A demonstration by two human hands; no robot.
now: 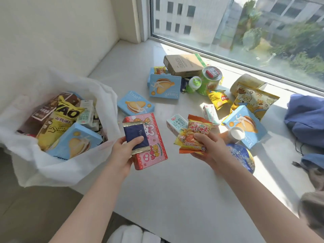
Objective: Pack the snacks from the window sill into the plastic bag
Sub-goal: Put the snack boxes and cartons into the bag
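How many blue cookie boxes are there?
4 blue cookie boxes: one in the plastic bag, one flat on the sill beside it, one by the cardboard box, one near the right hand. Another may hide behind the third.

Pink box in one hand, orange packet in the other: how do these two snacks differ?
The pink box is a stiff flat carton; the orange packet is a soft crinkled wrapper. The pink box looks larger than the orange packet. The left hand holds the pink box under a navy packet; the right hand holds the orange packet. Both are held, neither yet in the plastic bag.
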